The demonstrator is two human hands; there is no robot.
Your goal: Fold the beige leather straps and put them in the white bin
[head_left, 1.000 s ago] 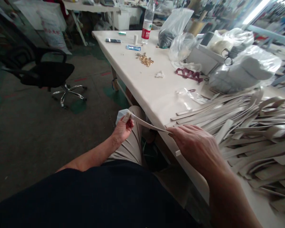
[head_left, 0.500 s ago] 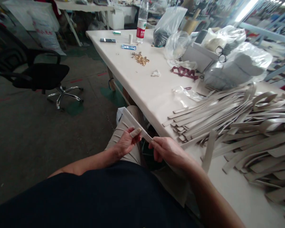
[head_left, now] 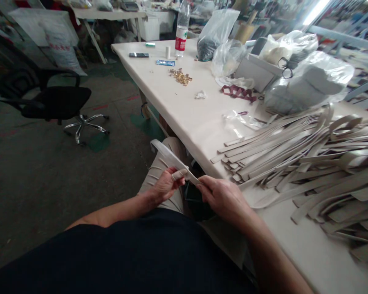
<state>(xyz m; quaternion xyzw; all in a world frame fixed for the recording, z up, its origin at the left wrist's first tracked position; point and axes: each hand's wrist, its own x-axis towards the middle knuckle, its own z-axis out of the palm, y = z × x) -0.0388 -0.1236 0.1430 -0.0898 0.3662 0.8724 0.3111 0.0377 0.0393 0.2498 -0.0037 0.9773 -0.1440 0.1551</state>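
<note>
A pale beige strap (head_left: 171,157) is held above my lap, its far end curving over my knee. My left hand (head_left: 167,184) pinches it partway along, with a pale wrap around the thumb. Just to the right, my right hand (head_left: 222,198) grips the same strap near the table's edge, fingers curled and knuckles up. Beside my right arm, a large pile of similar beige straps (head_left: 282,143) covers the near right part of the table (head_left: 184,110).
Small gold metal pieces (head_left: 180,76) lie farther up the table, near a blue packet (head_left: 165,63), a phone (head_left: 139,55) and a water bottle (head_left: 181,34). Plastic bags (head_left: 309,81) and a maroon strip (head_left: 238,93) sit at the right. An office chair (head_left: 58,96) stands left.
Both hands have shifted slightly right with the strap, and its far end now bends more. A strap end that stood up beside my right forearm now lies down on the table.
</note>
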